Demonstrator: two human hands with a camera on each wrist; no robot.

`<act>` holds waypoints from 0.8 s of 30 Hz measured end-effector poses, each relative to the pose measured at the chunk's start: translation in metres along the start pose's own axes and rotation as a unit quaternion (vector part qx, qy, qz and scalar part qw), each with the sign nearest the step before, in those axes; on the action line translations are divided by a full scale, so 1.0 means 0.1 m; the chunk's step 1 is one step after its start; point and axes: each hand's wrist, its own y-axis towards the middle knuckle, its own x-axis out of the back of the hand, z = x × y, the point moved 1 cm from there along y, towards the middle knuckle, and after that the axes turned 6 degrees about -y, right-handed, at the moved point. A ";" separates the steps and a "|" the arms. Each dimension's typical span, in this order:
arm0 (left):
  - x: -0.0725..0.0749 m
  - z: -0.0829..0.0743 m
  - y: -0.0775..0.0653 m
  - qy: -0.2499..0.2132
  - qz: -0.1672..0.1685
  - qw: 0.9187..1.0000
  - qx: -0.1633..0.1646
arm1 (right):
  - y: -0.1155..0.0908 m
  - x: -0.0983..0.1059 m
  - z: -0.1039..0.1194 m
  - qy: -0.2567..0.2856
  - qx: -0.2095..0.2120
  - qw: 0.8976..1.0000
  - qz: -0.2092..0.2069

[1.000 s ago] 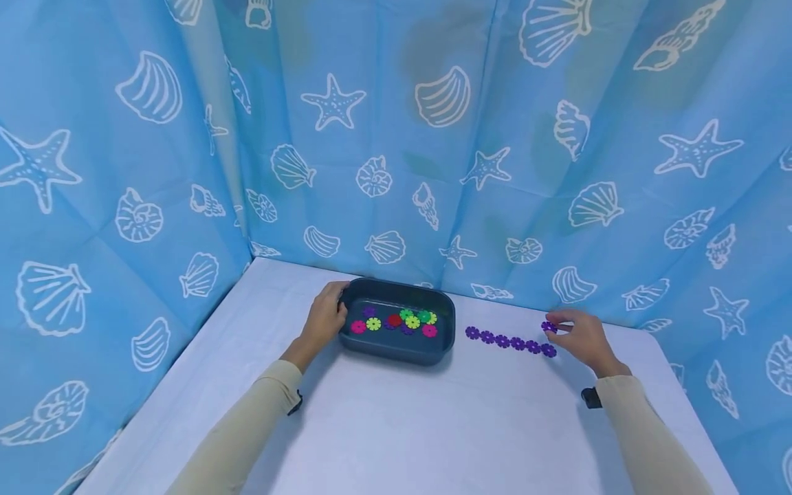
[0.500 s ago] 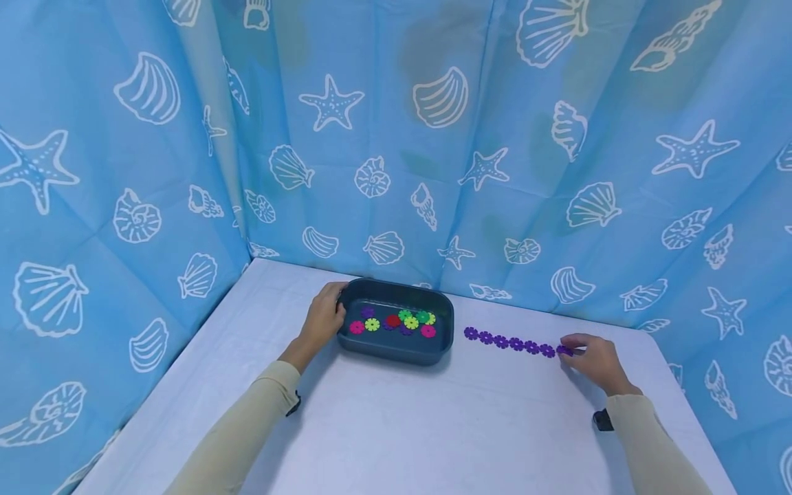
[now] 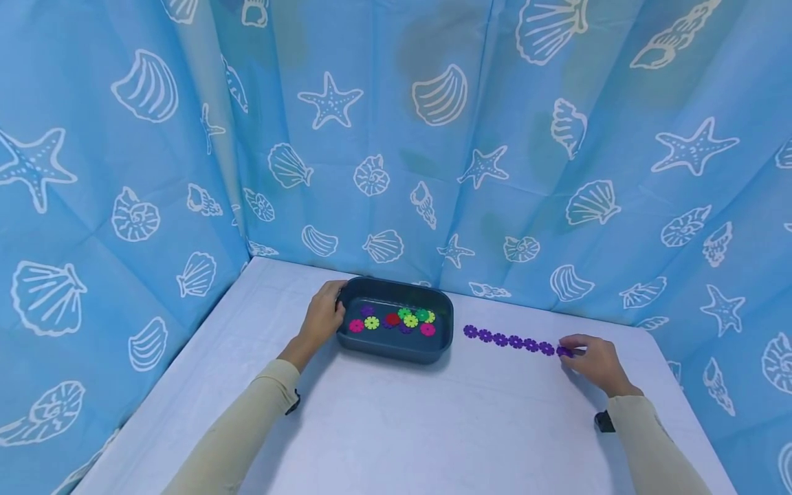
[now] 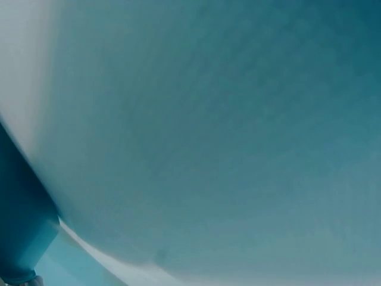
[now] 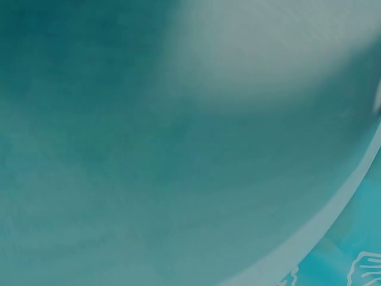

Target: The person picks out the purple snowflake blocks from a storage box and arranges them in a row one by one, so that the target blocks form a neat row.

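In the head view my left hand (image 3: 322, 317) grips the left end of a dark blue-grey plastic tray (image 3: 396, 353). Inside lie several flower-shaped notched discs in pink, yellow, green, red and purple, among them a pink disc (image 3: 427, 330). A straight row of purple flower discs (image 3: 500, 340) runs along the table to the tray's right. At the row's right end, my right hand (image 3: 595, 362) pinches a purple flower disc (image 3: 564, 351) with thumb and fingers, partly covering it. The disc lies close against its neighbour. Both wrist views are blurred and show neither hand clearly.
A white cloth covers the table (image 3: 445, 419). Blue curtains with white shells and starfish (image 3: 383, 137) hang close behind the table and on both sides. The tray stands near the back edge.
My right hand has brought the purple disc down and rightward from above the row to the row's right end, then stayed there. My left hand and the tray have not moved.
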 end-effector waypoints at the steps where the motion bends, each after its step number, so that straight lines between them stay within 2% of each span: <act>1: 0.00 0.00 0.00 0.000 0.000 1.000 0.001 | 0.00 0.00 0.00 0.000 0.000 1.000 0.000; 18: 0.00 0.01 0.00 0.002 -0.004 1.000 -0.011 | -0.01 0.03 0.08 0.024 -0.010 1.000 -0.001; 20: 0.00 0.01 0.00 0.002 -0.005 1.000 -0.012 | 0.01 0.08 0.12 0.030 -0.005 0.999 -0.018; 24: -0.01 0.01 0.00 0.004 -0.003 1.000 -0.007 | 0.13 0.22 0.35 0.051 0.041 0.995 -0.069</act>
